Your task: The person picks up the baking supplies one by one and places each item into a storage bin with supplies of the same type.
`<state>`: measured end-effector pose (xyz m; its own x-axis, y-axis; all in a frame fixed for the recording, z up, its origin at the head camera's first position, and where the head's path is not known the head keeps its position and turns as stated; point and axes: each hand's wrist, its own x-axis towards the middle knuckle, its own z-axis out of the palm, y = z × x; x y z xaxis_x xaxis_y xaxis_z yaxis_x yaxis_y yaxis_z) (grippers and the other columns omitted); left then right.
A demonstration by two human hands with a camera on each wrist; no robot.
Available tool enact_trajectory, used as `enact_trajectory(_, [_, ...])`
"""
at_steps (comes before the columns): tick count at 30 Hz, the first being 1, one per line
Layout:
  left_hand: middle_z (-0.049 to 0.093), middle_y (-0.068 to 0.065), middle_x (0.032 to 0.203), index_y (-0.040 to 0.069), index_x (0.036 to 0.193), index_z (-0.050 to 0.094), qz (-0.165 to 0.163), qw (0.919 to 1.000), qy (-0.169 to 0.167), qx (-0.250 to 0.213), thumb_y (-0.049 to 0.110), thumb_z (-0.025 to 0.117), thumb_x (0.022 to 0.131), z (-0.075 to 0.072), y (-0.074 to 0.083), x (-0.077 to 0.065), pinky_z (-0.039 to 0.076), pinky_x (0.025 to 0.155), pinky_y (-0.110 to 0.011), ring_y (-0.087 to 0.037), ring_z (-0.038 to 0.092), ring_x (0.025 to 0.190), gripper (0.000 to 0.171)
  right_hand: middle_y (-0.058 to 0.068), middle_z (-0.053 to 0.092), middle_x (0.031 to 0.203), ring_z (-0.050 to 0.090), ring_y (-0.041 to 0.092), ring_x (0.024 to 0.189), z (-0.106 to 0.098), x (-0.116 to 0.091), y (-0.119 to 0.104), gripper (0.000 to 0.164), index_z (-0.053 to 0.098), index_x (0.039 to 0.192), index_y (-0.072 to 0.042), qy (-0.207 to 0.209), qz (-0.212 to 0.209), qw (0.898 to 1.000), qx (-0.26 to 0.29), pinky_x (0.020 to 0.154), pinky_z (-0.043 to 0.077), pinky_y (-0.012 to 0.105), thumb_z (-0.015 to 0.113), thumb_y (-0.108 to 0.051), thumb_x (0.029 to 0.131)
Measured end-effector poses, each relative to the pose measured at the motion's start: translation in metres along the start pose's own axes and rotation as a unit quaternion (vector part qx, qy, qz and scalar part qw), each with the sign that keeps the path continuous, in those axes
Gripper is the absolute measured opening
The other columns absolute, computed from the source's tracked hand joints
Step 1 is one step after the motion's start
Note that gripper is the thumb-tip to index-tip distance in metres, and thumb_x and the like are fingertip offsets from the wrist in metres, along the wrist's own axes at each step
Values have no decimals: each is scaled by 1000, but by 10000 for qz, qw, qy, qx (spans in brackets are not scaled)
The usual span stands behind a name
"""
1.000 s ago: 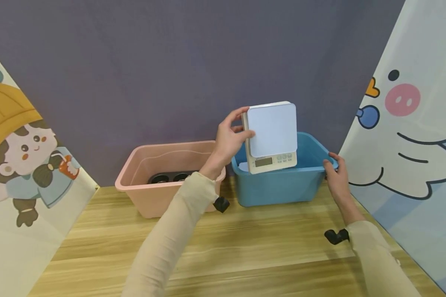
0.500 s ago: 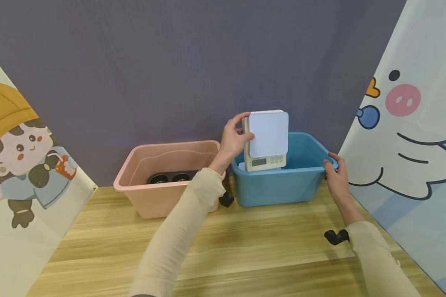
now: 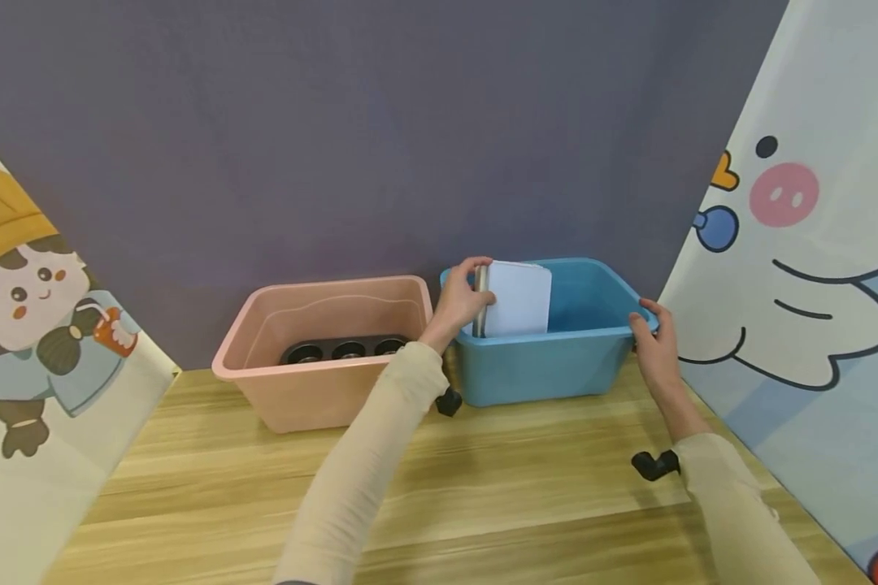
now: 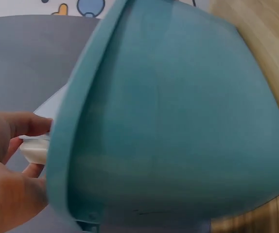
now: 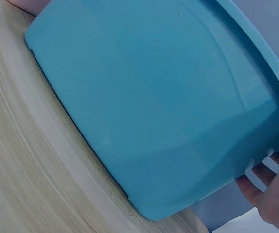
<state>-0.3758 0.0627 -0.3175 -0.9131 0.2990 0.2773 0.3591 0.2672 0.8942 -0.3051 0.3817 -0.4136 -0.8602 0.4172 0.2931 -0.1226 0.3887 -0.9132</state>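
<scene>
My left hand pinches the left edge of a white kitchen scale, thumb on the front and fingers behind. The scale stands upright, its lower part down inside the blue bin and hidden by the front wall. In the left wrist view the fingers grip the scale's edge right beside the bin's rim. At the bin's right end, my right hand grips the rim, with the thumb on top; the right wrist view shows its fingers curled under the rim at the corner.
Left of the blue bin stands a pink bin with a dark muffin pan inside. Both bins sit on a wood-grain table against a grey back wall. Cartoon-printed panels flank the sides.
My left hand has lowered the scale into the blue bin, moving it down and slightly left; its display panel is now hidden behind the rim. The right hand has kept its hold.
</scene>
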Motion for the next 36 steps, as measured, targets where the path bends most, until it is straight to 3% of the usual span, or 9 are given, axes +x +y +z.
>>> enact_trajectory(3, [48,-14,142,21,141,52,40,9999,-83,124,2,66,89,4,-5,0,50,70,-35,-26,58,97,57,11,32,149,40,9,100,0,-1,0,59,28,155,-21,12,8,10000,-12,80,41,32,38,-47,104])
enact_trajectory(6, [49,-15,141,18,143,50,22,9996,-27,281,0,64,89,8,-5,0,51,72,-36,-27,56,103,58,11,33,148,41,9,98,1,0,1,58,29,155,-21,58,-28,10000,-34,79,42,32,38,-47,104])
enact_trajectory(11, [35,-17,151,16,149,41,-268,9960,75,844,5,60,93,7,1,-3,45,73,-35,-30,53,112,60,10,35,145,42,9,96,5,-1,-1,58,30,154,-21,69,-37,10000,-42,76,42,28,39,-47,103])
enact_trajectory(14, [26,-14,157,19,150,40,-315,9953,-15,917,14,60,97,2,3,-7,45,76,-37,-30,52,120,57,8,38,140,42,9,93,5,-2,-3,58,30,154,-22,70,-16,10000,-50,73,42,24,39,-47,103])
enact_trajectory(20, [37,-8,151,21,145,46,43,9958,-158,902,24,59,99,-11,4,-17,46,100,-43,-30,43,136,48,7,38,139,41,9,93,3,-3,-2,57,30,154,-23,96,47,9999,16,72,40,22,40,-47,103])
enact_trajectory(26, [45,-3,142,23,140,50,331,9949,-201,929,25,57,100,-25,3,-28,46,102,-40,-27,45,133,41,10,35,144,41,9,96,1,-3,-3,58,29,154,-22,67,172,9998,28,74,41,23,40,-45,103])
enact_trajectory(36, [49,-7,135,15,130,56,685,9971,-33,332,16,57,99,-49,-7,-50,43,105,-41,-24,50,121,31,9,36,138,40,8,93,2,-6,-9,56,30,154,-18,91,197,9997,91,74,41,25,40,-42,104])
